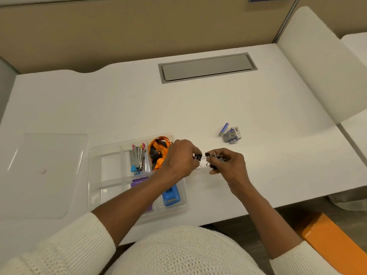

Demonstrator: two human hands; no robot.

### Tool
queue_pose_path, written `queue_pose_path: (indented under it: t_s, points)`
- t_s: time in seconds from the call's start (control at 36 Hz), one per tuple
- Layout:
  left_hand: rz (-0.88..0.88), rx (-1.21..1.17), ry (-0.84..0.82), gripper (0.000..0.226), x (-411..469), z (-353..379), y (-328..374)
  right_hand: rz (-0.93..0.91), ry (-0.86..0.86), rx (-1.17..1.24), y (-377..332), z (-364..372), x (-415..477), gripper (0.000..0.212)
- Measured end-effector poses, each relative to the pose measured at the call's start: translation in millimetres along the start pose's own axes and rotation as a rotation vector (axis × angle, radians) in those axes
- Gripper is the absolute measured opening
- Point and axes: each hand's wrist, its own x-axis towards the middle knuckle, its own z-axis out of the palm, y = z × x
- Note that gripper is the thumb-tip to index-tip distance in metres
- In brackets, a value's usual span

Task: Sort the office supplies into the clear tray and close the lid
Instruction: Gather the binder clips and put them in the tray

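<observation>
The clear divided tray (95, 175) lies on the white desk left of centre. It holds an orange lanyard (158, 150), several small staplers (139, 158), a purple item (139, 180) and a blue stapler (171, 196). Its clear lid (45, 173) lies flat to the tray's left. My left hand (179, 157) pinches a black binder clip (198, 157) just right of the tray. My right hand (228, 161) grips a small bunch of black binder clips (211, 155). The two hands nearly touch, with the wire handles between them. Staple boxes (231, 133) lie farther right on the desk.
A grey cable hatch (206, 67) is set into the desk at the back. A beige partition stands behind the desk, and a white divider panel (317, 62) rises on the right. An orange block (333, 243) sits on the floor at lower right.
</observation>
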Motion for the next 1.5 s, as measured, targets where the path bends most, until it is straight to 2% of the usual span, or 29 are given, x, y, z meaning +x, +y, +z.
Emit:
queue_pose_path:
  t_s: [0.19,0.28,0.42,0.56,0.75,0.89,1.0,1.11,1.31,1.39,1.5]
  points:
    - [-0.125,0.083,0.155,0.028,-55.0,-49.1,-42.1,-0.044,-0.219,-0.027,-29.8,68.2,-16.0,0.012]
    - [-0.241,0.047,0.246,0.028,-88.5,-62.4,-69.9,-0.057,-0.321,-0.089,-30.7,107.3,-25.2,0.012]
    - [-0.446,-0.006,0.272,0.029,-140.1,-69.0,-116.5,-0.051,-0.495,-0.215,-23.3,168.1,-44.2,0.011]
    - [-0.592,-0.014,0.272,0.027,-176.1,-59.7,-151.1,-0.091,-0.575,-0.429,-17.7,220.3,-61.9,0.011]
    - [-0.691,-0.048,0.281,0.030,-195.1,-47.4,-175.0,-0.214,-0.613,-0.679,-14.0,258.1,-78.1,0.018]
    - [-0.632,0.055,0.224,0.032,-196.1,-38.8,-177.4,-0.238,-0.598,-0.839,-13.7,272.8,-83.3,0.033]
    - [-0.621,0.061,0.199,0.024,-195.0,-34.0,-176.5,-0.268,-0.589,-0.894,-13.8,277.9,-85.0,0.042]
    - [-0.626,0.057,0.192,0.027,-193.8,-33.0,-177.8,-0.285,-0.604,-0.951,-13.4,278.4,-85.5,0.035]
    - [-0.592,0.117,0.181,0.010,-186.5,-43.1,-168.1,-0.312,-0.533,-0.892,-17.2,254.8,-79.2,0.020]
    - [-0.544,0.119,0.186,0.015,-176.3,-47.8,-154.8,-0.329,-0.465,-0.840,-21.5,233.0,-72.3,0.019]
    - [-0.457,0.138,0.141,0.038,-155.1,-50.4,-132.7,-0.271,-0.349,-0.747,-28.4,196.1,-59.1,0.021]
